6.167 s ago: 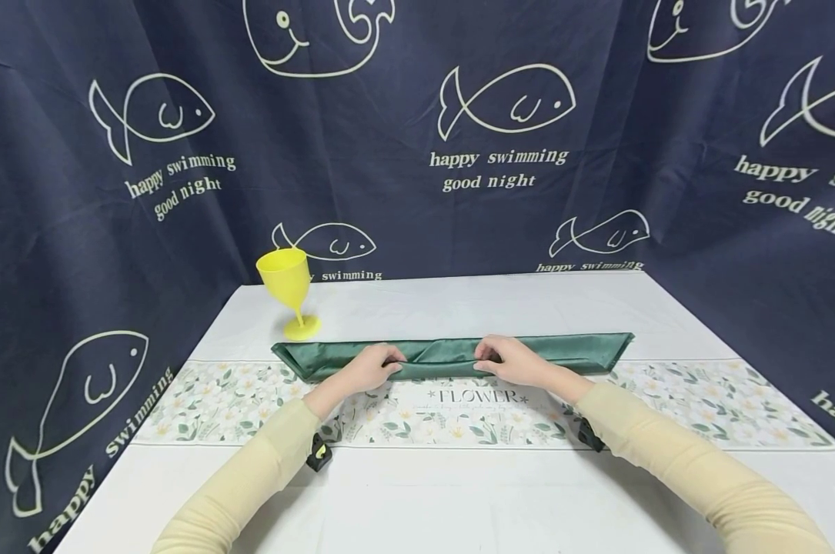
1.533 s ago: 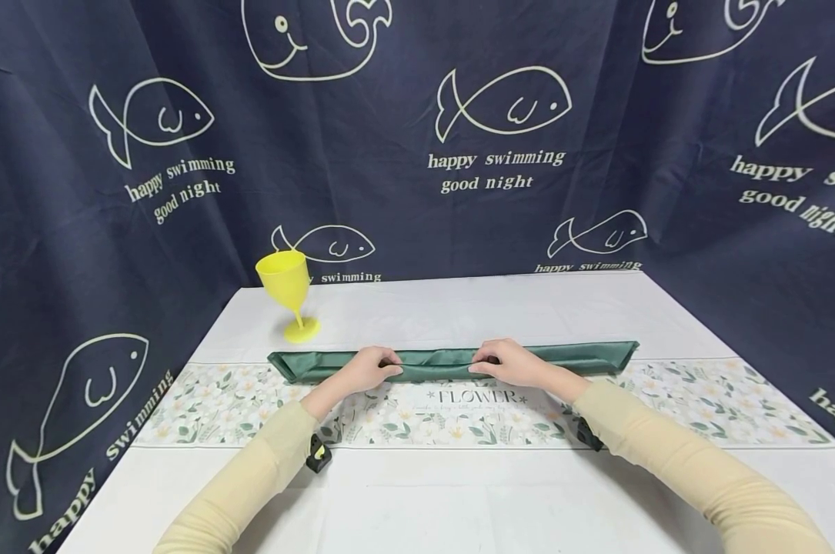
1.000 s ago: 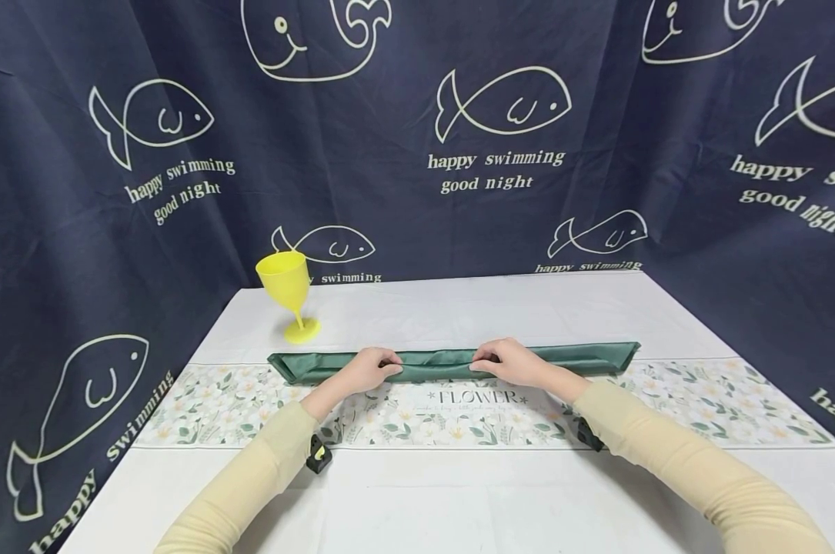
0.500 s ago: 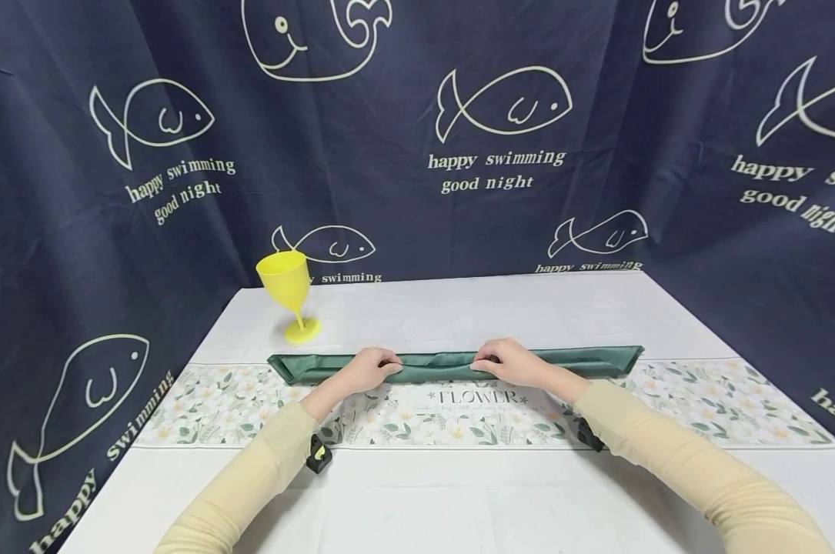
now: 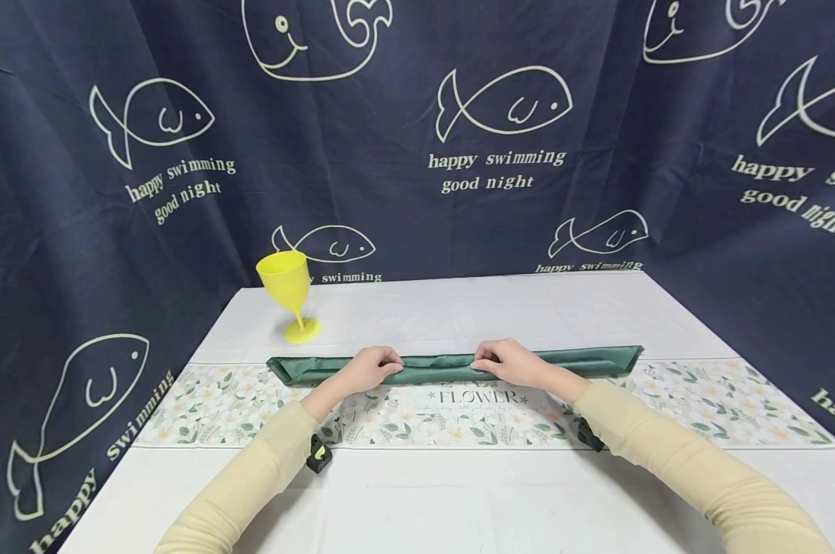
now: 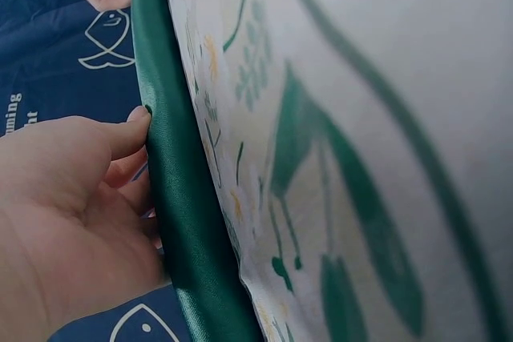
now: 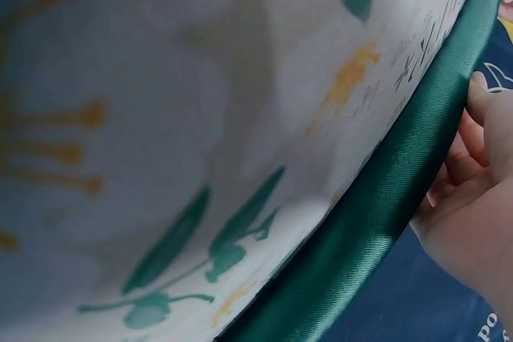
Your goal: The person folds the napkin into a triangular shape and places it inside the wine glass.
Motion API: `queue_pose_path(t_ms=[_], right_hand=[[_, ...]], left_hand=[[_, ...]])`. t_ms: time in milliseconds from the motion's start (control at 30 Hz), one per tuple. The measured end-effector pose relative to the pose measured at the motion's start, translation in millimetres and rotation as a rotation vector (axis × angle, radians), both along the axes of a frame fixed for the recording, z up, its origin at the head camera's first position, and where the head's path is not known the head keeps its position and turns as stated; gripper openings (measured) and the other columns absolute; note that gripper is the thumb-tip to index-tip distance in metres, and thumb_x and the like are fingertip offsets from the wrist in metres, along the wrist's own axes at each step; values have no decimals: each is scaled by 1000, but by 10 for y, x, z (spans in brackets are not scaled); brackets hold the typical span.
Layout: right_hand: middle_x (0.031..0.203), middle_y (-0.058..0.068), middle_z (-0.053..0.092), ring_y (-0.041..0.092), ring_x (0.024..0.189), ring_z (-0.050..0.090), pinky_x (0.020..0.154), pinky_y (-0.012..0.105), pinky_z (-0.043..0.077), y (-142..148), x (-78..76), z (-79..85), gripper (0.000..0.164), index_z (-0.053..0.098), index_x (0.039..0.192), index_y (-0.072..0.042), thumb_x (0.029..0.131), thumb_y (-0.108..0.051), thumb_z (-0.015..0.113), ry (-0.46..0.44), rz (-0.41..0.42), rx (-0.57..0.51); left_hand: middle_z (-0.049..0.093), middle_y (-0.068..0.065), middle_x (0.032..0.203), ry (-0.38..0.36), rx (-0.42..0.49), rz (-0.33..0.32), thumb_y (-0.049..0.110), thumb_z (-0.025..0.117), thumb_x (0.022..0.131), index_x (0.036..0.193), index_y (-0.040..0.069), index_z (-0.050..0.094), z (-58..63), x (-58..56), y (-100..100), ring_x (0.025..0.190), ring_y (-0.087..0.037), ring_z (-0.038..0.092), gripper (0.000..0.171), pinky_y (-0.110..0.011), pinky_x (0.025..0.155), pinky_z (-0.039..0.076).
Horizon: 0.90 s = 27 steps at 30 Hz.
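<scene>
A dark green satin cloth [image 5: 431, 372], folded into a long narrow strip with slanted ends, lies across the table. My left hand [image 5: 364, 369] pinches its near edge left of centre, thumb in front. On the right of centre, my right hand [image 5: 509, 362] pinches that same edge. In the left wrist view the near edge of the cloth [image 6: 180, 166] looks like a smooth rounded roll, with the left thumb [image 6: 132, 134] on it. From the right wrist, the right thumb [image 7: 478, 94] presses on the roll [image 7: 385, 190]; the fingertips behind are partly hidden.
A yellow plastic goblet [image 5: 285, 281] stands upright at the back left, behind the strip's left end. The white table cover [image 5: 417, 492] carries a flower-printed band [image 5: 459, 423] under and in front of the cloth. A dark blue curtain [image 5: 403, 200] hangs around the table.
Since the oldest frame the green strip has become narrower, its far edge coming nearer to me. Over the last second the hands hold nearly still, with only slight shifts in the cloth.
</scene>
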State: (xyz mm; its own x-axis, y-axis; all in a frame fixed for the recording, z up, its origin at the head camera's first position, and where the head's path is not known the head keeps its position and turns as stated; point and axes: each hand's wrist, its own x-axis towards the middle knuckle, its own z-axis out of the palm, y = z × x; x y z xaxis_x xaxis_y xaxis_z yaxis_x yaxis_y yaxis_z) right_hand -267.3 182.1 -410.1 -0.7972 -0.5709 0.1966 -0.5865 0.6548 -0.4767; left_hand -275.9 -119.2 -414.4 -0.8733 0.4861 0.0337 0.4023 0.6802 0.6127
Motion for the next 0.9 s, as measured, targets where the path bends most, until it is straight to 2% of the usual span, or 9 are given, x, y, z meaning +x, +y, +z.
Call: queue_pose_path(t_ms=[367,633,900], right_hand=[[67,-2,58,3,54,39,55,21,38,7,-6,-15,16,65,90,-10,92,-25,59,9,7,-2],[73,-4,53,3,56,38,53,21,38,20,-17,-18,13,65,87,-12,90,-24,63,90,10,9],[77,-4,54,5,62,43,57,21,41,16,-24,-3,9,66,91,-10,87,-18,67,86,7,-40]], left_hand=[[63,-2,86,-9,-9,0,18,53,96,98,7,64,4,9,0,66,-11,50,15,-25,62,44],[62,-4,89,-3,-1,-21,14,54,95,97,5,63,13,5,5,71,-11,53,13,-25,63,46],[59,-5,92,26,2,-22,11,59,92,96,6,64,-6,-22,11,77,-11,54,8,-22,64,47]])
